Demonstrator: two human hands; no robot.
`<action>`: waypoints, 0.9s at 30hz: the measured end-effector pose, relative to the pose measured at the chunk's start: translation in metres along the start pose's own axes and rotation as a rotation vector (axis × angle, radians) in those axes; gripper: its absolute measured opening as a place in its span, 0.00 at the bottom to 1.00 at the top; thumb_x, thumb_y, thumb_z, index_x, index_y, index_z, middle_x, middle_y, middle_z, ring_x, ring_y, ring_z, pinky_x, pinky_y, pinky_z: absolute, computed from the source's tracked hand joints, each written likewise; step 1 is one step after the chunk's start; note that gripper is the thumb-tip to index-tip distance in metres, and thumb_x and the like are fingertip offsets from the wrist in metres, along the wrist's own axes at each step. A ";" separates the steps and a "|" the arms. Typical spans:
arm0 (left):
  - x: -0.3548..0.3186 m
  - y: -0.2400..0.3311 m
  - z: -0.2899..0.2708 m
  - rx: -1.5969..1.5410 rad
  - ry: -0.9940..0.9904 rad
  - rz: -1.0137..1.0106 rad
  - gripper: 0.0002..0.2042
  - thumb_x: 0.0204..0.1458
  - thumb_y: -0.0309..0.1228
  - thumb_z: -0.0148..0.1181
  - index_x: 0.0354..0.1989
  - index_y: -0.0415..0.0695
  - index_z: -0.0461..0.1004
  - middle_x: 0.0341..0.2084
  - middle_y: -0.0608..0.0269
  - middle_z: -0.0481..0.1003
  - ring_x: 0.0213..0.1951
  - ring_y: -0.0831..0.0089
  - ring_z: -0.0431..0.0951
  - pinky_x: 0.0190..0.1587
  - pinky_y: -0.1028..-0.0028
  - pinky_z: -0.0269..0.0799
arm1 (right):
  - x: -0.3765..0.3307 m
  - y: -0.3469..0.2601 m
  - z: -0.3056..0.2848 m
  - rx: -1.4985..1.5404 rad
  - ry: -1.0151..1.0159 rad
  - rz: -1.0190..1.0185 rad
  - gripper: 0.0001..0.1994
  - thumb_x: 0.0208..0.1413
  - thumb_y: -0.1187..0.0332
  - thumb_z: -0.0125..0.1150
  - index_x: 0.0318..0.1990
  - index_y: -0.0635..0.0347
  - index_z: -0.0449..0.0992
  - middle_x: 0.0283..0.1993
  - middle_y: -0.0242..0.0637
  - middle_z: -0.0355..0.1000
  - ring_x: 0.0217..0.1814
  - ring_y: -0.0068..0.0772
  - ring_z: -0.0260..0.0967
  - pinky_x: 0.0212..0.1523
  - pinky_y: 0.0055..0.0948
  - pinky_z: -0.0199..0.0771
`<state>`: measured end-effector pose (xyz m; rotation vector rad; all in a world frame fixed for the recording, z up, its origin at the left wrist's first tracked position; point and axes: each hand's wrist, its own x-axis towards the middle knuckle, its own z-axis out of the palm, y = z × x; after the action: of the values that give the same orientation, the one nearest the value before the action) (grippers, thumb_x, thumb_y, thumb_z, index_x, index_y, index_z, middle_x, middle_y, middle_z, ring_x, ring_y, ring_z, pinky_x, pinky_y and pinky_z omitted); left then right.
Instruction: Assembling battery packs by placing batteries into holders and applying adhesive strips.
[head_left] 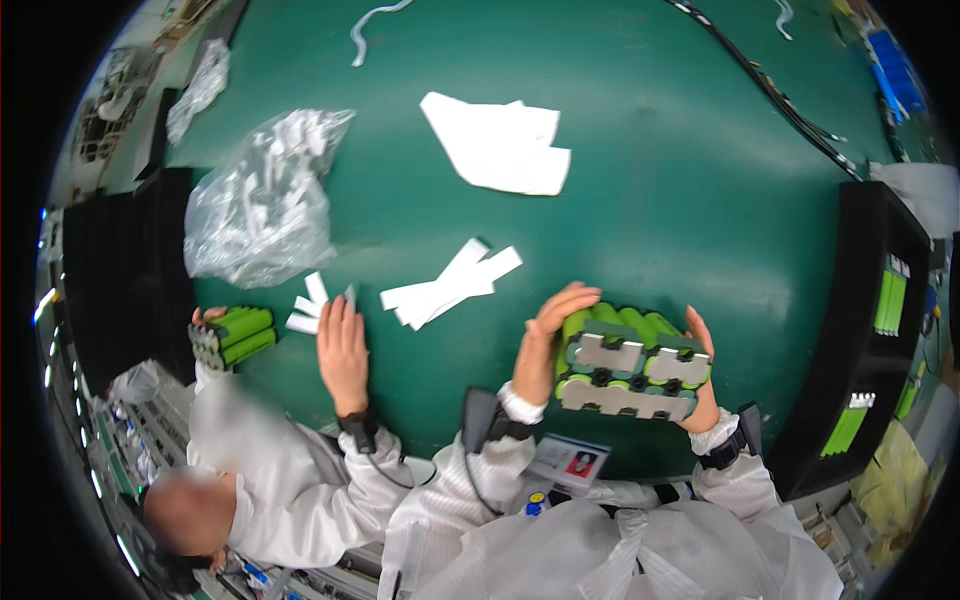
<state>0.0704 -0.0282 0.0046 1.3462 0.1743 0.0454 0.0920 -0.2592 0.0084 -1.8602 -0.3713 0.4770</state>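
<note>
Between my two hands I hold a green battery pack (632,368), its cylindrical cells side by side and silver metal strips across the end turned toward me. My left hand (545,340) grips its left side, fingers over the top edge. On the right side my right hand (704,375) is closed round the pack, partly hidden behind it. The pack is tilted above the green table (650,220). White paper strips (450,285) lie crossed to the left of my left hand, and larger white sheets (505,145) lie farther off.
At my left a co-worker's hand (343,355) rests by small white strips; their other hand holds a smaller green battery pack (235,338). A clear plastic bag (265,200) lies behind. Black racks (125,270) flank the table; the right one holds green cells (890,297). Black cables (765,85) run far right.
</note>
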 end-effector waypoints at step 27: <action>-0.027 -0.033 0.010 -0.220 0.250 0.197 0.33 0.57 0.51 0.18 0.46 0.35 0.66 0.44 0.55 0.68 0.48 0.67 0.66 0.54 0.72 0.54 | 0.021 0.035 0.046 0.728 0.159 -0.094 0.25 0.52 0.55 0.46 0.53 0.62 0.59 0.55 0.43 0.60 0.58 0.34 0.56 0.59 0.37 0.52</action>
<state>0.0426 -0.0488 -0.0230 1.1313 0.2398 0.3898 0.0881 -0.2228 -0.0407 -1.1570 -0.1431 0.3350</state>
